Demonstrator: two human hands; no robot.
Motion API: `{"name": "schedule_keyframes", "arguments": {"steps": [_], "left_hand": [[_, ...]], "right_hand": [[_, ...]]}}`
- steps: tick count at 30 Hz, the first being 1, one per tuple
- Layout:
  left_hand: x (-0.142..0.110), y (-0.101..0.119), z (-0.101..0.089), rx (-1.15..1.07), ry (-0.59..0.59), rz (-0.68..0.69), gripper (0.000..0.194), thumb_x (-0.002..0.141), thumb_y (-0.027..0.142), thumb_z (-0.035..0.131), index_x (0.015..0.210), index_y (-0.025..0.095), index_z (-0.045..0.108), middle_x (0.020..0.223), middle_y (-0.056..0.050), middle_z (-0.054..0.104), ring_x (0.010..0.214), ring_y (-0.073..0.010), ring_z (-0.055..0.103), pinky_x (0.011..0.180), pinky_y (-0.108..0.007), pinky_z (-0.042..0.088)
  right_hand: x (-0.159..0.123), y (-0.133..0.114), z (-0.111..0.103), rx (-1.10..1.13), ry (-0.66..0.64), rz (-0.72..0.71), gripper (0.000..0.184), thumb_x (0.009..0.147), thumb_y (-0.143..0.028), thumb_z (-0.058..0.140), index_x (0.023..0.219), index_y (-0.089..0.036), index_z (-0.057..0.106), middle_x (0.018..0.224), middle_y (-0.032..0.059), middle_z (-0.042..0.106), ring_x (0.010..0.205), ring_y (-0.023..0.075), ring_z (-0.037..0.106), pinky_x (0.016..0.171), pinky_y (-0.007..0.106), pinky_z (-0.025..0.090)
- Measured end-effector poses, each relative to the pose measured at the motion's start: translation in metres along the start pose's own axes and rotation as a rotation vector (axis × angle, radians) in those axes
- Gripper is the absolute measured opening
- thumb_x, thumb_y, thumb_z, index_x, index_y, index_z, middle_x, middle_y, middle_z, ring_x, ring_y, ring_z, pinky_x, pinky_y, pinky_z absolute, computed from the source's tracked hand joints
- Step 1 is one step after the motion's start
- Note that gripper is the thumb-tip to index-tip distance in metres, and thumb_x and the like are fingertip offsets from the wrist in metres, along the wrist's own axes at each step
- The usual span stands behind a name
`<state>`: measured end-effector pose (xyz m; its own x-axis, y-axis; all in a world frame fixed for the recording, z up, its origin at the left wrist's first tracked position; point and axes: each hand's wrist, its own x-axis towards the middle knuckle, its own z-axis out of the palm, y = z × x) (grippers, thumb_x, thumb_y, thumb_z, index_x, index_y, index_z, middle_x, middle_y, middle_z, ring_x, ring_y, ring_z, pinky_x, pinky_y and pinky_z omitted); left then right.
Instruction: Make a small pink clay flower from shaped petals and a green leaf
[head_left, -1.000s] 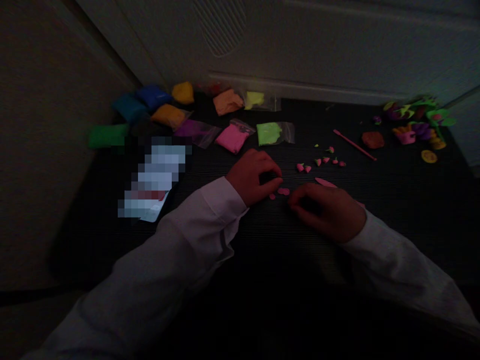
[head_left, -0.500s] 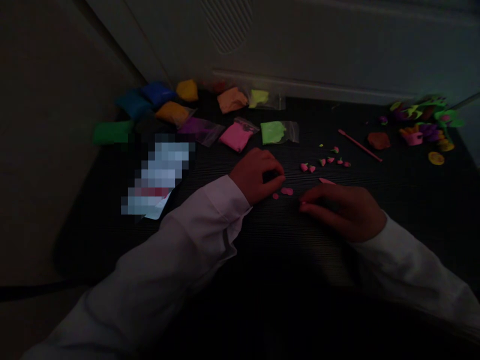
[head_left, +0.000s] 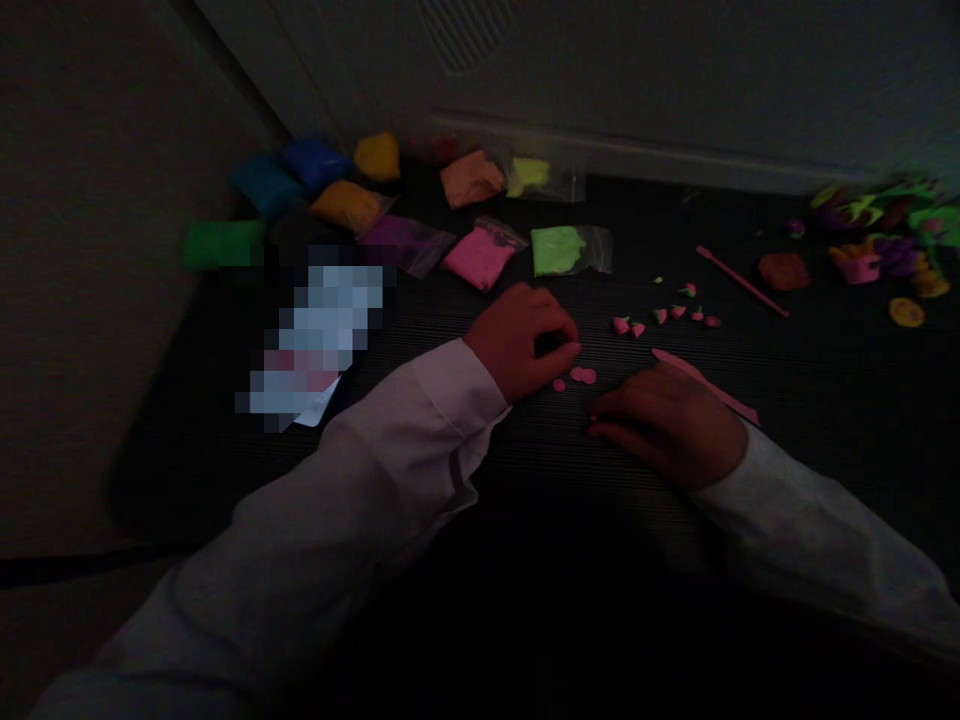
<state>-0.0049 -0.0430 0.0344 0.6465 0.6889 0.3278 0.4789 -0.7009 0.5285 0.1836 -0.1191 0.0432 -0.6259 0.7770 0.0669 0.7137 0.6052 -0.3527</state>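
Observation:
My left hand (head_left: pixel 521 340) rests on the dark table with its fingers curled and thumb and forefinger tips pressed together; what they hold, if anything, is hidden. Just below its fingertips lie small flat pink clay discs: a single disc (head_left: pixel 559 385) and an overlapping pair (head_left: pixel 583 375). To the right of them, my right hand (head_left: pixel 667 425) pinches a tiny pink bit of clay (head_left: pixel 593 418) between thumb and forefinger, low over the table. Behind that hand lies a pink plastic knife (head_left: pixel 705 383). Several small pink clay pieces with green tops (head_left: pixel 660 316) sit farther back.
Bags of coloured clay, including pink (head_left: pixel 482 255) and light green (head_left: pixel 559 250), line the back. A lit phone (head_left: pixel 326 335) lies at left. On the right are a pink stick tool (head_left: pixel 742 281), a reddish-brown lump (head_left: pixel 782 271) and colourful clay figures (head_left: pixel 855 262).
My right hand drew back to the right, then came left again towards the discs, uncovering more of the knife. My left hand stays by the discs. The whole view has shifted slightly.

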Motion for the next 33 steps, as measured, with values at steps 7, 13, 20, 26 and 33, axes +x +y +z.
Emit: {"name": "schedule_keyframes", "arguments": {"steps": [7, 13, 20, 26, 33], "left_hand": [[0.0, 0.0, 0.0, -0.013, 0.005, -0.001, 0.015, 0.071, 0.026, 0.051, 0.074, 0.015, 0.062, 0.076, -0.004, 0.059, 0.075, -0.0139, 0.05, 0.072, -0.03, 0.038], [0.0, -0.001, 0.001, -0.006, -0.004, 0.011, 0.016, 0.072, 0.026, 0.05, 0.074, 0.014, 0.061, 0.076, -0.004, 0.058, 0.075, -0.0134, 0.05, 0.073, -0.031, 0.037], [0.0, -0.001, 0.001, 0.004, -0.013, 0.015, 0.016, 0.072, 0.027, 0.051, 0.074, 0.014, 0.061, 0.076, -0.004, 0.058, 0.075, -0.0136, 0.05, 0.074, -0.031, 0.037], [0.0, -0.001, 0.001, 0.007, -0.013, 0.0, 0.017, 0.072, 0.028, 0.051, 0.074, 0.015, 0.061, 0.078, -0.004, 0.058, 0.075, -0.0137, 0.049, 0.073, -0.03, 0.037], [0.0, -0.001, 0.002, 0.003, -0.003, 0.021, 0.017, 0.072, 0.027, 0.051, 0.074, 0.014, 0.062, 0.076, -0.004, 0.059, 0.074, -0.0133, 0.05, 0.074, -0.03, 0.037]], "right_hand": [[-0.009, -0.003, -0.004, 0.004, 0.054, -0.04, 0.027, 0.077, -0.033, 0.05, 0.096, -0.016, 0.058, 0.068, 0.0037, 0.059, 0.063, 0.0138, 0.052, 0.061, 0.029, 0.036], [-0.025, -0.006, -0.004, -0.13, 0.1, -0.108, 0.031, 0.075, -0.025, 0.052, 0.104, -0.019, 0.057, 0.058, 0.0, 0.056, 0.056, 0.0123, 0.048, 0.062, 0.03, 0.036], [-0.024, -0.008, 0.0, -0.2, 0.087, -0.125, 0.033, 0.074, -0.026, 0.052, 0.105, -0.018, 0.057, 0.059, -0.0002, 0.057, 0.056, 0.0123, 0.048, 0.063, 0.031, 0.034], [-0.023, -0.01, 0.0, -0.228, 0.066, -0.114, 0.032, 0.075, -0.026, 0.051, 0.105, -0.018, 0.057, 0.058, -0.0006, 0.057, 0.056, 0.0123, 0.048, 0.062, 0.031, 0.032], [-0.021, -0.012, 0.002, -0.3, 0.058, -0.107, 0.03, 0.077, -0.028, 0.05, 0.104, -0.018, 0.056, 0.058, -0.0015, 0.058, 0.056, 0.0124, 0.049, 0.063, 0.031, 0.031]]}}
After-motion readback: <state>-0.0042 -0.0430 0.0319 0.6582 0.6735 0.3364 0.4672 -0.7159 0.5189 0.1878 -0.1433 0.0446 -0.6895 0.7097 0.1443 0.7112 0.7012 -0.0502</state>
